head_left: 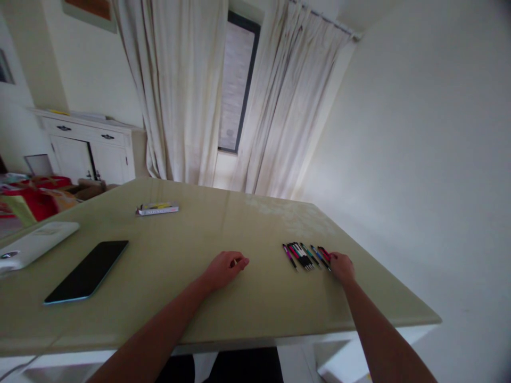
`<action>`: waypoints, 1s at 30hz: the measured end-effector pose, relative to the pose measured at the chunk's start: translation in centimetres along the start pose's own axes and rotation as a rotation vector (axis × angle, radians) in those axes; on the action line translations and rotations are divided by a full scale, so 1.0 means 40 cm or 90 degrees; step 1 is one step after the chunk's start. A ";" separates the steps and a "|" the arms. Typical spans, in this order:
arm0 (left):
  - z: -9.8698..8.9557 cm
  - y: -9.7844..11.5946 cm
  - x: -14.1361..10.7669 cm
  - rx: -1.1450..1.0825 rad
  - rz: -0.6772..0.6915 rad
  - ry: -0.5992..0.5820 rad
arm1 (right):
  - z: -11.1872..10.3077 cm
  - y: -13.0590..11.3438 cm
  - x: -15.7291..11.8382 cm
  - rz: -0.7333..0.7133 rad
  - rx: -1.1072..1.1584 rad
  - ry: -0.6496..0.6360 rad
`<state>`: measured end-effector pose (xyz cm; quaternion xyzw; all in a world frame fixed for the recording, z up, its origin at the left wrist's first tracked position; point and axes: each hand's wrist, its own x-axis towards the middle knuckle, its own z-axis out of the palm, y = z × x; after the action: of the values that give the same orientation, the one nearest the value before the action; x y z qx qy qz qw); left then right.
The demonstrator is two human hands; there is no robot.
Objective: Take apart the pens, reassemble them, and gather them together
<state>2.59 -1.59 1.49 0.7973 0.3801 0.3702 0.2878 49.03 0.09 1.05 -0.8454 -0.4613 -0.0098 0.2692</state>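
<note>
Several pens lie in a slanting row on the right part of the table. A purple pen (289, 256) is at the left end, apart from a tight group of black, pink and white pens (300, 256). Beside these lie a teal pen (310, 255) and a blue pen (320, 256). My right hand (342, 267) is at the right end of the row, its fingers closed around a red pen (324, 254) and partly covering it. My left hand (225, 270) rests on the tabletop left of the pens, fingers loosely curled in with nothing visible in them.
A black tablet (88, 272) lies at the left, beside a white device (38, 244). Farther back is a flat box (157, 208) with something yellow on it. The table (223, 223) runs close to the right wall. Red bags (35, 197) stand beyond its left edge.
</note>
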 end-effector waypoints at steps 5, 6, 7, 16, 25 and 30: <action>0.005 -0.009 0.002 0.006 0.003 -0.003 | 0.018 -0.001 -0.004 -0.085 -0.076 -0.030; 0.006 -0.011 0.002 0.005 0.004 -0.005 | 0.024 -0.008 -0.009 -0.111 -0.085 -0.038; 0.006 -0.012 0.002 0.006 0.004 -0.008 | 0.029 -0.019 -0.016 -0.141 -0.087 -0.048; 0.003 0.003 0.001 0.093 -0.008 -0.044 | 0.077 -0.192 -0.130 -0.314 -0.078 -0.076; 0.005 0.004 -0.002 0.160 0.011 -0.055 | 0.060 -0.262 -0.244 -0.366 -0.196 -0.092; 0.009 -0.005 -0.003 0.154 0.022 -0.059 | 0.049 -0.295 -0.252 -0.461 -0.161 -0.190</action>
<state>2.74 -1.65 1.07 0.8489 0.3943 0.2892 0.2006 33.52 -1.74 1.96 -0.6470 -0.7581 -0.0380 0.0722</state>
